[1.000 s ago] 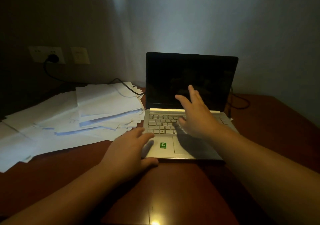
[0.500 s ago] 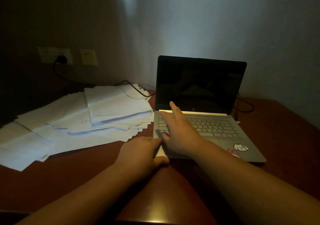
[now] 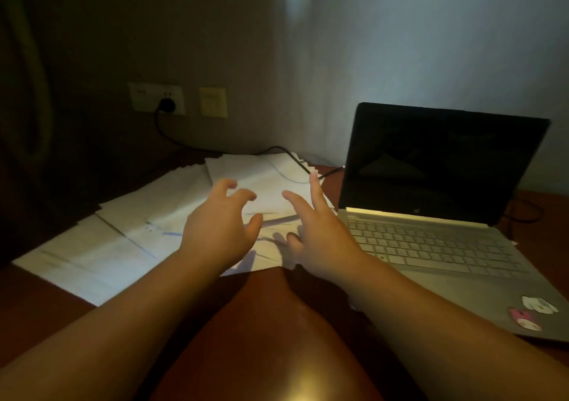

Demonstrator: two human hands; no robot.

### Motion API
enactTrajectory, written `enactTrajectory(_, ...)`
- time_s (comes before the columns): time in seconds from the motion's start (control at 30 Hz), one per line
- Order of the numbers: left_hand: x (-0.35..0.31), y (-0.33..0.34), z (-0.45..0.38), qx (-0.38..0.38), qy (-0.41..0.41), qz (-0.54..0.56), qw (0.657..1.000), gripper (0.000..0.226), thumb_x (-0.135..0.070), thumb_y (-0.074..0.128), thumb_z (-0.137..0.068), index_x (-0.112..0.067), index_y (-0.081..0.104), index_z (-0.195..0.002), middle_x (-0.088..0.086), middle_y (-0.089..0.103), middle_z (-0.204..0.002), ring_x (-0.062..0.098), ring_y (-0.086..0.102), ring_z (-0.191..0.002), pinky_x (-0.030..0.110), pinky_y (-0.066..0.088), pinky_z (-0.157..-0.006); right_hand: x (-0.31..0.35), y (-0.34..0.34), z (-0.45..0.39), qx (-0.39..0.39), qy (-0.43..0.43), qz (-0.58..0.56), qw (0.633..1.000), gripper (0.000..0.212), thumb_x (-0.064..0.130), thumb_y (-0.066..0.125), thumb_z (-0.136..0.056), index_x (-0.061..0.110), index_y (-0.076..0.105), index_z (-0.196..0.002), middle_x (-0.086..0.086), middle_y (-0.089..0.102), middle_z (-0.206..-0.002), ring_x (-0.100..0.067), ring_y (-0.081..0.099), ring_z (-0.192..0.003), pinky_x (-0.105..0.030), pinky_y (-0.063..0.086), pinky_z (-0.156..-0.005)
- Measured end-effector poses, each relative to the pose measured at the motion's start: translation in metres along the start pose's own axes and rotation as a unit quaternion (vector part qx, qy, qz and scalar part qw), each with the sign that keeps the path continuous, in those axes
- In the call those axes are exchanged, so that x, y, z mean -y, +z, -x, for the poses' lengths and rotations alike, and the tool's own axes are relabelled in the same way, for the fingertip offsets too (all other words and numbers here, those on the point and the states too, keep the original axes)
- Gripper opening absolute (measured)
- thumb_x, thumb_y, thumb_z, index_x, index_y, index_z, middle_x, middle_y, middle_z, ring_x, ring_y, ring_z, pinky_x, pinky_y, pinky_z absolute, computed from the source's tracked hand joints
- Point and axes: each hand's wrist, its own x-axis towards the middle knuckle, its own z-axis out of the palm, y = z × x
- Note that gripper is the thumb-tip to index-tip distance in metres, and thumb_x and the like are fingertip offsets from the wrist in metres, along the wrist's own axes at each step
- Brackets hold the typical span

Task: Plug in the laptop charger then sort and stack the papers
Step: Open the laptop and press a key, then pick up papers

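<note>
Now the papers [image 3: 129, 240] are lying in a loose, spread heap on the left half of the wooden desk [image 3: 264, 339], with one thicker bundle sitting on top toward the back. You are holding both hands above the near right part of this heap. Your left hand [image 3: 218, 231] is hovering with the fingers curled like a claw and spread apart, and it is gripping nothing. Your right hand [image 3: 320, 234] is hovering just beside it, with the fingers straight and spread wide; the thumb is pointing down toward a sheet, but I cannot tell if it is touching. Both hands are a little blurred, so the fingertips are hard to make out.

The charger cable [image 3: 172, 135] is running from a dark plug [image 3: 166, 104] sitting in the wall socket [image 3: 155, 98], down the wall and across the back of the heap toward the laptop [image 3: 431, 246]. Where it is joining the laptop is hidden behind the screen, so I cannot tell if this end is connected. A second loop of cable is showing behind the right edge of the laptop.

The laptop is standing open just to the right of the heap, its screen dark, and two cartoon stickers [image 3: 317, 314] are sitting on its near right corner. Your right forearm is covering its near left corner. A pale switch plate [image 3: 213, 102] is sitting beside the socket. The left side of the room is too dark to read.
</note>
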Motion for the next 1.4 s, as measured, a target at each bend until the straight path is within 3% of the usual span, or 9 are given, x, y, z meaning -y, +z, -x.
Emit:
enactTrajectory(0.27,0.035,0.011,-0.038,-0.093,-0.082,0.066,0.99,0.062,-0.041,0.063,-0.093,-0.028,0.036,-0.148,0.003,0.008,-0.166,0.024,0.059,-0.116,0.023,0.04,-0.076,0.018,0.018,-0.053,-0.037,-0.06,0.001,0.997,0.1,0.027,0.068,-0.088,0.051,-0.007,-0.151,0.011,-0.043,-0.152,-0.034,0.024,-0.147,-0.037,0.053,-0.096)
enactTrajectory(0.43,0.051,0.025,-0.042,-0.142,-0.089,0.14,0.976,0.058,-0.036,0.061,-0.094,-0.03,0.037,-0.146,-0.005,0.039,-0.149,0.011,0.062,-0.097,0.025,0.051,-0.075,0.026,0.025,-0.078,0.033,-0.064,0.054,0.996,0.068,0.037,0.051,-0.097,0.039,0.016,-0.154,0.002,0.019,-0.163,-0.027,0.021,-0.146,-0.048,0.03,-0.115)
enactTrajectory(0.6,0.057,0.031,-0.038,-0.161,-0.146,0.223,0.95,0.053,-0.031,0.061,-0.096,-0.033,0.039,-0.145,-0.009,0.045,-0.142,0.007,0.06,-0.093,0.023,0.053,-0.074,0.034,0.049,-0.078,0.069,-0.029,0.034,0.997,0.052,0.035,0.05,-0.098,0.04,0.033,-0.147,0.007,0.034,-0.157,-0.026,0.02,-0.148,-0.054,0.016,-0.12)
enactTrajectory(0.8,0.052,0.034,-0.035,-0.143,-0.13,0.243,0.95,0.049,-0.031,0.061,-0.096,-0.034,0.043,-0.141,-0.014,0.045,-0.138,-0.003,0.055,-0.086,0.022,0.056,-0.073,0.04,0.057,-0.069,-0.027,-0.027,0.014,0.999,0.037,0.031,0.061,-0.095,0.037,0.056,-0.131,0.011,0.065,-0.118,-0.015,0.057,-0.112,-0.039,0.043,-0.103)
enactTrajectory(0.9,0.052,0.034,-0.035,-0.133,-0.124,0.253,0.95,0.047,-0.031,0.061,-0.096,-0.033,0.046,-0.14,-0.013,0.047,-0.137,-0.003,0.056,-0.085,0.02,0.057,-0.073,0.033,0.058,-0.072,-0.027,-0.013,0.025,0.999,0.019,0.027,0.06,-0.095,0.036,0.066,-0.111,0.014,0.062,-0.091,-0.01,0.055,-0.086,-0.022,0.042,-0.075)
enactTrajectory(1.03,0.051,0.032,-0.032,-0.119,-0.125,0.306,0.936,0.043,-0.029,0.059,-0.097,-0.037,0.046,-0.137,-0.019,0.049,-0.126,-0.006,0.06,-0.09,0.01,0.052,-0.061,0.029,0.062,-0.074,-0.093,-0.018,-0.019,0.995,0.015,0.024,0.058,-0.096,0.03,0.07,-0.102,0.011,0.062,-0.086,-0.011,0.056,-0.081,-0.02,0.041,-0.066)
enactTrajectory(1.1,0.05,0.029,-0.031,-0.109,-0.148,0.399,0.898,0.037,-0.03,0.056,-0.098,-0.041,0.047,-0.132,-0.02,0.057,-0.118,0.003,0.067,-0.087,0.019,0.057,-0.06,0.031,0.062,-0.075,-0.126,-0.035,-0.036,0.991,0.016,0.026,0.055,-0.096,0.028,0.07,-0.102,0.012,0.061,-0.084,-0.01,0.055,-0.081,-0.022,0.04,-0.067)
enactTrajectory(1.23,0.043,0.021,-0.031,-0.062,-0.252,0.626,0.735,0.027,-0.031,0.056,-0.096,-0.04,0.054,-0.121,-0.013,0.072,-0.092,0.013,0.075,-0.086,0.038,0.061,-0.074,0.035,0.067,-0.072,-0.174,-0.07,-0.085,0.978,0.032,0.038,0.042,-0.095,0.026,0.071,-0.102,0.01,0.066,-0.088,-0.008,0.057,-0.085,-0.028,0.05,-0.074)
enactTrajectory(1.4,0.039,0.022,-0.038,-0.052,-0.252,0.664,0.702,0.041,-0.046,0.049,-0.077,-0.046,0.058,-0.117,-0.015,0.074,-0.092,0.021,0.075,-0.089,0.044,0.06,-0.075,0.036,0.071,-0.072,-0.171,-0.086,-0.11,0.975,0.04,0.045,0.037,-0.096,0.027,0.072,-0.106,0.013,0.068,-0.097,-0.008,0.059,-0.094,-0.034,0.052,-0.082)
